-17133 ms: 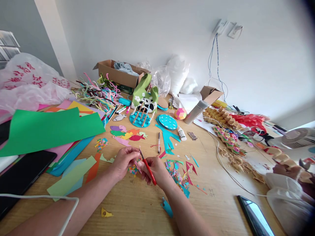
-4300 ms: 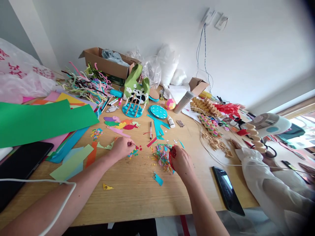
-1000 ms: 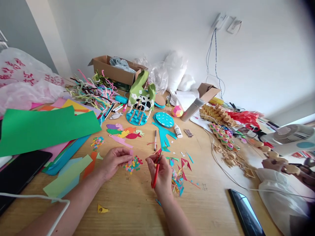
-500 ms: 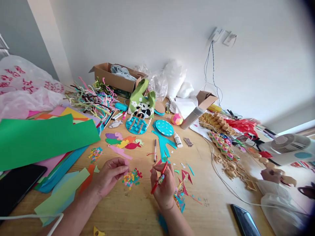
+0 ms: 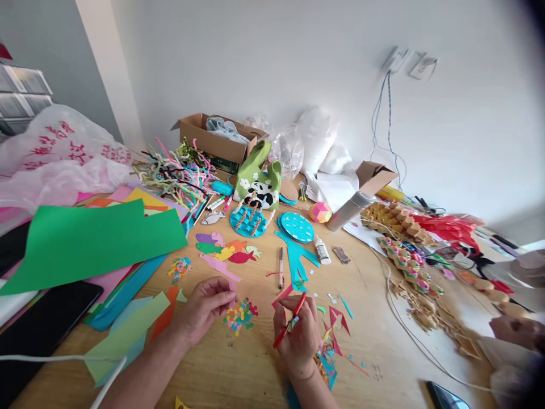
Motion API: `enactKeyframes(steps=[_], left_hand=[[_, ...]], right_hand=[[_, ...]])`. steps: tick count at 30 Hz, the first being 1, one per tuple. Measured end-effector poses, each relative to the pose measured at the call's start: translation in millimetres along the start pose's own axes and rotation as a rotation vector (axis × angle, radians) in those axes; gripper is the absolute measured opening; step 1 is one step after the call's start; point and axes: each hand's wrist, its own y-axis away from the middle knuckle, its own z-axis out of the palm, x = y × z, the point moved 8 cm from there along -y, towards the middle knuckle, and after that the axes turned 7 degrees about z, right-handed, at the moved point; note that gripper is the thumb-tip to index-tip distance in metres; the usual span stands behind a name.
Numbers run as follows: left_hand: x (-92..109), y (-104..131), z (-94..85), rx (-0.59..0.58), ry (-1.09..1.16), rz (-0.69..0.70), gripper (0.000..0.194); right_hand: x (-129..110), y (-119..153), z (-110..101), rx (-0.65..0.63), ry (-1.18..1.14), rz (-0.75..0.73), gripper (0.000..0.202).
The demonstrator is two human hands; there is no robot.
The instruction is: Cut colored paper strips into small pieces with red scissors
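Note:
My left hand [image 5: 209,309] is closed in a pinch on a small pink piece of paper [image 5: 232,288], mostly hidden by the fingers. Just right of it lies a pile of coloured paper dots [image 5: 240,315]. My right hand [image 5: 300,335] is closed around a red pen [image 5: 299,307] with a patterned middle, held slanting across the fingers. Beyond both hands are several paper fish [image 5: 242,257], a strip of pink paper [image 5: 219,267] and a slim dark pen [image 5: 281,267]. Red and blue paper scraps [image 5: 336,324] lie beside my right hand.
Green card [image 5: 97,238] tops a paper stack at left, near a black tablet-like slab [image 5: 55,312]. Blue discs [image 5: 297,227], a glue bottle [image 5: 322,251] and a grey flask [image 5: 349,210] stand farther back. A white cable [image 5: 409,329] crosses the right side.
The view has swung slightly left, so things sit farther right in the picture. Both hands keep the same grips and nearly the same places over the table.

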Motion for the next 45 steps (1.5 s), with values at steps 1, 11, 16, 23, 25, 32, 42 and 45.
enactKeyframes(steps=[1, 11, 16, 23, 25, 32, 42, 45], left_hand=[[1.3, -0.6, -1.2, 0.009, 0.005, 0.022, 0.019], [6.7, -2.8, 8.1, 0.004, 0.020, 0.121, 0.016], [0.7, 1.7, 19.5, 0.051, 0.058, 0.072, 0.019], [-8.4, -8.1, 35.6, 0.064, 0.051, 0.038, 0.021], [-9.9, -11.9, 37.0, 0.075, 0.056, 0.057, 0.021], [-15.3, -11.4, 23.5, 0.146, 0.110, 0.058, 0.022], [3.4, -21.5, 10.7, 0.121, 0.137, 0.146, 0.019], [6.8, -28.1, 12.6, 0.132, 0.131, 0.154, 0.018]], right_hand=[[0.4, 0.1, 0.6, -0.007, 0.003, 0.002, 0.025], [18.1, -3.5, 17.2, -0.250, -0.229, 0.477, 0.016], [15.6, -1.8, 32.1, -0.403, -0.416, 0.694, 0.024], [27.0, -1.6, 30.2, -0.391, -0.388, 0.718, 0.027], [29.8, 2.2, 30.6, -0.414, -0.418, 0.774, 0.031], [31.0, 29.1, 53.7, -0.621, -0.540, 0.976, 0.045], [31.7, 7.6, 68.4, -0.746, -0.636, 0.930, 0.046], [34.3, -4.2, 75.2, -0.687, -0.675, 0.947, 0.047]])
